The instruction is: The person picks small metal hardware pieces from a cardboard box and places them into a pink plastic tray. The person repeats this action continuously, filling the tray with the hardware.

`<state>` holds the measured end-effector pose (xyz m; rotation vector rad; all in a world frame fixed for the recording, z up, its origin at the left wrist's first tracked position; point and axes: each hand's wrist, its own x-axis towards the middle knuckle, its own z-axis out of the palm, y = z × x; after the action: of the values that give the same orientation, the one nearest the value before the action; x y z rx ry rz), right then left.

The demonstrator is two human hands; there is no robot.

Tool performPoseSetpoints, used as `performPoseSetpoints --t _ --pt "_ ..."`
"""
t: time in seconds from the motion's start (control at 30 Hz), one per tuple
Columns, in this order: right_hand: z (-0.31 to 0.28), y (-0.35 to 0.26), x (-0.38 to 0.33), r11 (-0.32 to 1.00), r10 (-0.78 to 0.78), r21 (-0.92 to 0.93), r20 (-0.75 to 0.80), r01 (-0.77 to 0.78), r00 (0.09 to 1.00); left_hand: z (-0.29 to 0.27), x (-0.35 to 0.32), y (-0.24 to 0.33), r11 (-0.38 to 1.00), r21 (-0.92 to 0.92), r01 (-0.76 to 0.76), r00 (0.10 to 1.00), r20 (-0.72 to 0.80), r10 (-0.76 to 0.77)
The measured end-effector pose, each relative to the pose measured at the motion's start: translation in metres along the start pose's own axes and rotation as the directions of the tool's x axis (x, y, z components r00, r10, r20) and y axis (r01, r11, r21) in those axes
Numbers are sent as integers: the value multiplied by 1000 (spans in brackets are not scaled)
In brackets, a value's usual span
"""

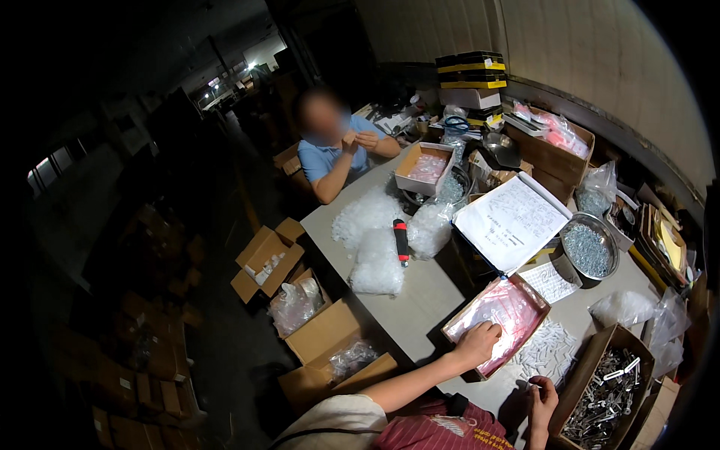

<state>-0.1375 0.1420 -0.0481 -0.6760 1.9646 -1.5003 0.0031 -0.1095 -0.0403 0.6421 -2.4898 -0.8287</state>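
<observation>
My left hand (478, 343) reaches into a shallow cardboard box (456, 318) of clear plastic bags with pink print (504, 306). Its fingers are bent and pressed together against the bags; what lies between the fingertips is too small to tell. Close to the table's front edge, my right hand (541, 403) is closed with curled fingers, and anything in it cannot be made out. Beyond that hand spreads a pile of small white plastic plugs (549, 349). To its right stands a deep cardboard box (592, 352) filled with metal hardware pieces (611, 390).
Past the bag box lie a written-on notepad (511, 221) and a metal bowl of screws (589, 249). A red-and-black tool (401, 241) rests by filled plastic bags (376, 262). Across the table sits a person in blue (334, 161). Open cartons (319, 334) stand at the table's left.
</observation>
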Motion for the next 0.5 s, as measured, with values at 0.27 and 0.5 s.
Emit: performPoseSetpoints --t 0.27,0.5 --pt "10 -30 -4 995 -83 -49 -16 83 996 -17 -5 14 970 -236 57 997 -38 -68" --pt "27 -73 -6 989 -107 115 98 96 989 -45 -7 60 943 -292 -157 979 -174 109"
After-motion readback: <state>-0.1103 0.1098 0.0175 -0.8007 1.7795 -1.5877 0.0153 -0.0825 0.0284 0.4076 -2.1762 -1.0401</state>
